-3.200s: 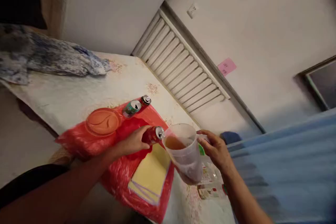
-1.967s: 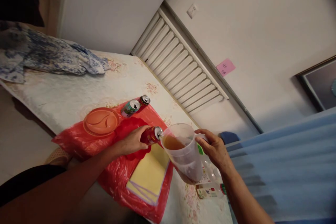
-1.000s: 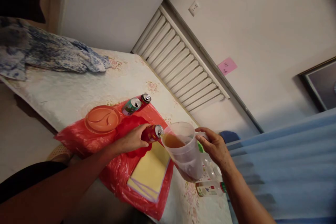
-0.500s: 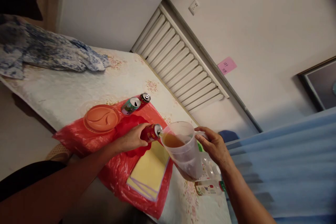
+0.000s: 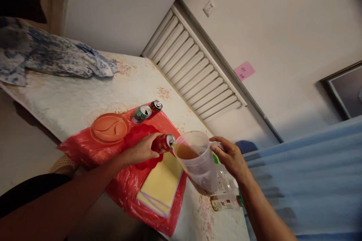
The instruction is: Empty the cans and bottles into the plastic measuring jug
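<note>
My left hand [image 5: 145,147] is wrapped round a red drink can [image 5: 163,144], tilted with its opened top at the rim of a clear plastic pitcher [image 5: 199,169]. Liquid runs from the can's mouth into the pitcher, which holds brown liquid and leans toward the can. By its handle, my right hand [image 5: 230,158] grips the pitcher on the right. Below the can lies a folded yellow cloth [image 5: 161,184]. Part of a red scalloped item [image 5: 131,139] is hidden behind my left hand.
A red plastic sheet [image 5: 121,192] covers part of the table [image 5: 132,79]. On it stand an orange round lid or dish [image 5: 109,127], a green can [image 5: 140,114] and a dark-topped can [image 5: 156,106]. Plastic bottles [image 5: 224,202] are beyond the pitcher; patterned fabric [image 5: 62,58] lies far left.
Hardly anything differs. Both hands keep the can and pitcher in nearly the same place while liquid still runs between them.
</note>
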Available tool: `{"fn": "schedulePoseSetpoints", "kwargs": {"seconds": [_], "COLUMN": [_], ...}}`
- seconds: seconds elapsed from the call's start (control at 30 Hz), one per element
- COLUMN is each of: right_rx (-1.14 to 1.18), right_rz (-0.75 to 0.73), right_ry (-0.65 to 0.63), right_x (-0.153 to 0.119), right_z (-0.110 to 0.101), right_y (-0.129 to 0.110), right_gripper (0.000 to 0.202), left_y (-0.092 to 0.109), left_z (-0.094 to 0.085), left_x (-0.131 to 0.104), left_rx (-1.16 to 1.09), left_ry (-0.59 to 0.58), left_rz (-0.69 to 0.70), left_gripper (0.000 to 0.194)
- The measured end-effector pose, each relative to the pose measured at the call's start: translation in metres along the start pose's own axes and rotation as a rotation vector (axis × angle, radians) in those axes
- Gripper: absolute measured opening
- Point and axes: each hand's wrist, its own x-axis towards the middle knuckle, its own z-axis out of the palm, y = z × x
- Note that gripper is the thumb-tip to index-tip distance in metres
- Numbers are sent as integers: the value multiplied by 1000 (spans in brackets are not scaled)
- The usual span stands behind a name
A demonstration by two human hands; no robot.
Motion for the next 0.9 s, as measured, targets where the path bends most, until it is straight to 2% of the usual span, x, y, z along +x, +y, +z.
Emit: {"fn": "schedulePoseSetpoints", "kwargs": {"seconds": [0.9], "right_rx": [-11], "right_rz": [-7], "right_ry": [-29], "right_x": [2], "right_z": [0], "right_y": [3], "right_gripper": [37], "left_y": [2], "left_z": [0], "left_x": [-2], "left_rx": [-14], "left_ry": [3], "left_rz": [-6], "left_gripper": [64]}}
